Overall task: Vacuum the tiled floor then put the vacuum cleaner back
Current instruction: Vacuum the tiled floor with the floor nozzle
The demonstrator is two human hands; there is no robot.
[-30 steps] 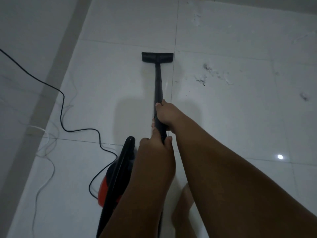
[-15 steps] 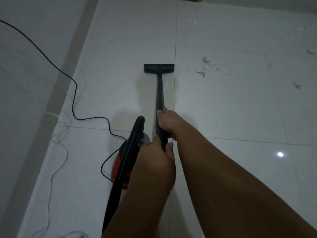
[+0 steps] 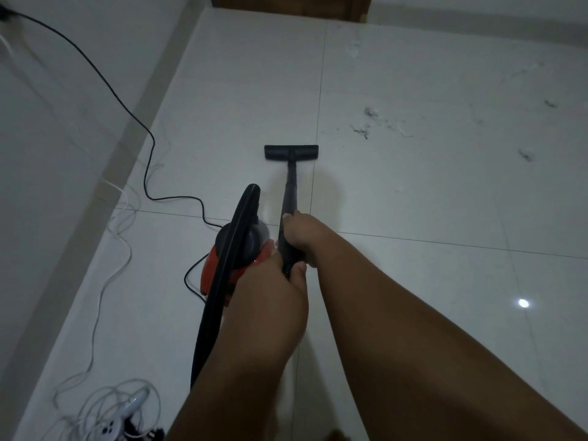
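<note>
A black vacuum wand [image 3: 291,189] runs from my hands to a flat black nozzle [image 3: 291,153] resting on the white tiled floor [image 3: 413,202]. My right hand [image 3: 299,233] grips the wand higher up, and my left hand [image 3: 276,281] grips it just below, near the ribbed hose end. The red and black vacuum body [image 3: 222,265] sits on the floor to the left of my hands, and its black hose [image 3: 222,265] arches over it. Dark dust and hair clumps [image 3: 366,128] lie right of the nozzle.
A black power cord [image 3: 146,160] snakes from the upper left to the vacuum body. White cables and a power strip [image 3: 108,418] lie at the lower left. A pale wall [image 3: 47,154] runs along the left. A wooden door base [image 3: 286,3] is at the top.
The view has shifted back: the nozzle, wand and vacuum body sit lower in frame, the vacuum body has come forward beside my hands, and the power strip and door base have come into view.
</note>
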